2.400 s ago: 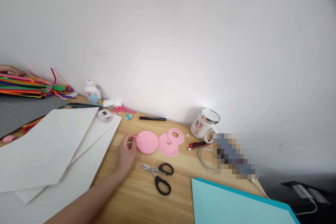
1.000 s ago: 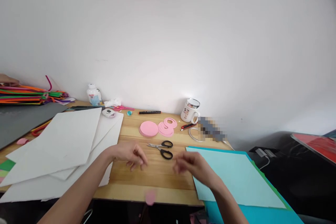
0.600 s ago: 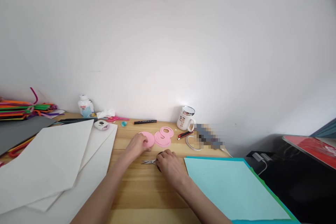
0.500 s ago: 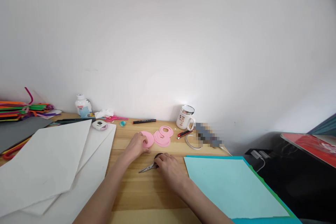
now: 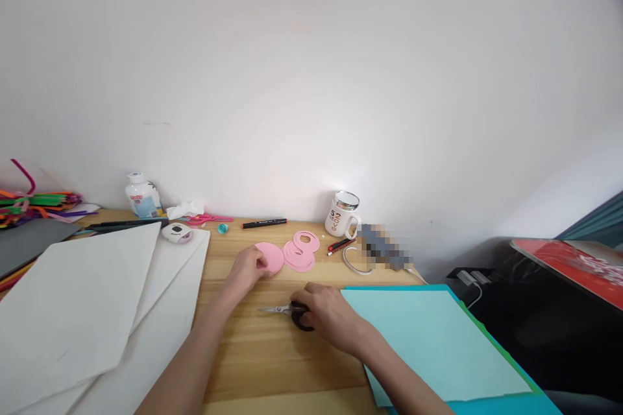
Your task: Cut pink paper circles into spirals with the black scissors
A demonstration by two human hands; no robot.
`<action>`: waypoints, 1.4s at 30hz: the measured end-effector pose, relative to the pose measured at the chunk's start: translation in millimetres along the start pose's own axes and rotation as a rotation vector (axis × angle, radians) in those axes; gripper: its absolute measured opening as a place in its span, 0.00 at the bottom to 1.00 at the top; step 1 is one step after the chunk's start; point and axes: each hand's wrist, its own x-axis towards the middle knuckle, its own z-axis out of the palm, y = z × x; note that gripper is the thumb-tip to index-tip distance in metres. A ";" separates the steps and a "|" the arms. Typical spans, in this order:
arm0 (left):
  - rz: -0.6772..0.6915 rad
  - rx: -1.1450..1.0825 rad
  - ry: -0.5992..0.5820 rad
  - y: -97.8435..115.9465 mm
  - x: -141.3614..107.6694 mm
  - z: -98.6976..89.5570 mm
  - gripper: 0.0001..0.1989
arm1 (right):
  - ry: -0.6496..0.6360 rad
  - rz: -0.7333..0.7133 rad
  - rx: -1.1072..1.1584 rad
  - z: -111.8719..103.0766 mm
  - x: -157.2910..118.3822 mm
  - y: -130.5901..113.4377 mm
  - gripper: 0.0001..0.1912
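Note:
A pink paper disc [image 5: 272, 259] lies near the middle of the wooden table, its left edge pinched between the thumb and fingers of my left hand [image 5: 247, 267]. To its right are pink paper rings [image 5: 299, 255], overlapping in a figure-eight shape. Closer to me, my right hand [image 5: 324, 311] has its fingers curled on the black handles of a small pair of scissors [image 5: 281, 310]. The blades point left and look closed. Part of the handles is hidden under my fingers.
White sheets [image 5: 82, 298] cover the left side, with a white correction-tape-like device [image 5: 177, 233] on them. A bottle [image 5: 143, 196], a black marker [image 5: 265, 224] and a mug [image 5: 342, 215] stand or lie along the wall. Light-blue sheets [image 5: 428, 343] are at right.
My right hand has shifted slightly right and turned the scissors, so the blades now point straight left and more of the handle shows. My left hand has moved slightly left at the disc.

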 end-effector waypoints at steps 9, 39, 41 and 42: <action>0.004 0.061 -0.045 3.1 -3.0 -0.4 0.03 | 0.250 -0.065 1.599 -0.7 52.2 17.0 0.26; -0.175 -0.352 -0.019 3.2 7.2 -25.1 0.11 | 0.414 0.131 1.839 31.3 72.6 22.2 0.18; -0.205 -0.383 -0.004 2.3 8.0 -25.9 0.11 | 0.411 0.133 1.838 32.1 72.2 23.0 0.18; -0.221 -0.401 -0.011 1.5 8.5 -26.7 0.12 | 0.410 0.134 1.837 32.4 72.0 23.4 0.18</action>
